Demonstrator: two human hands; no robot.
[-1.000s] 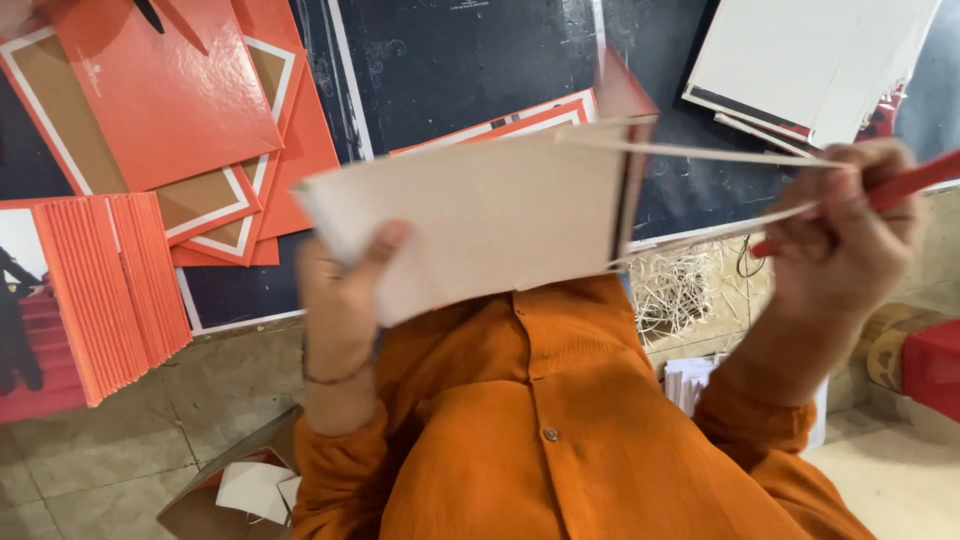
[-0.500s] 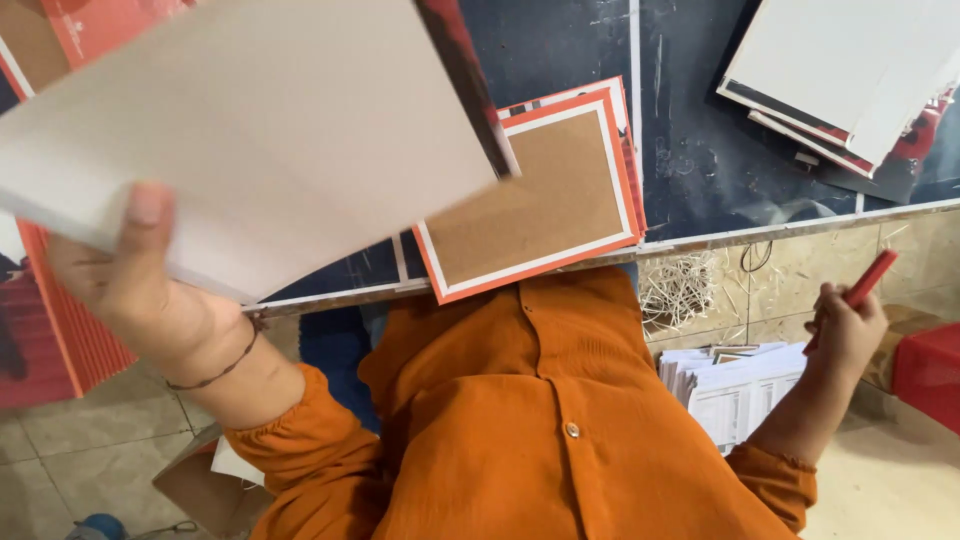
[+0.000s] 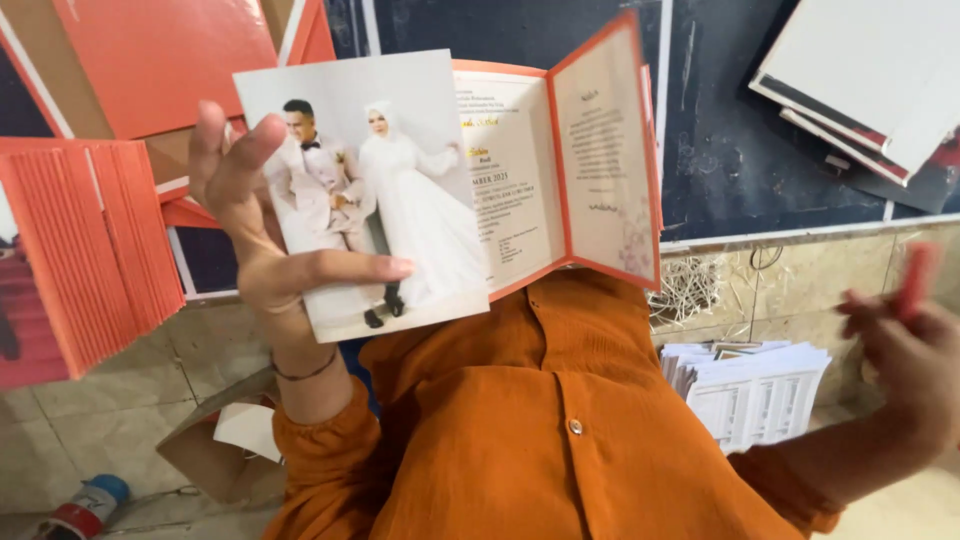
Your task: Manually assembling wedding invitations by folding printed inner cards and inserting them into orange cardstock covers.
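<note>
My left hand (image 3: 265, 225) holds up an opened folding card (image 3: 520, 170) with orange edges. Its left panel shows a photo of a couple in formal dress, and my thumb and fingers lie across that photo. The middle and right panels carry printed text. At the right edge, my right hand (image 3: 905, 350) is blurred and grips a thin red stick-like tool (image 3: 915, 280), held low and away from the card. An orange shirt (image 3: 560, 430) fills the lower middle of the view.
A fanned stack of orange cards (image 3: 90, 250) lies at the left, with more orange and brown card covers (image 3: 160, 60) above. White-faced boards (image 3: 870, 80) are stacked top right on a dark surface (image 3: 740, 150). A pile of white printed sheets (image 3: 750, 385) sits lower right. A small bottle (image 3: 85, 505) lies bottom left.
The card has turned over and opened, so its photo and text panels now face the camera instead of its blank back. My right hand stays low at the right with the red tool.
</note>
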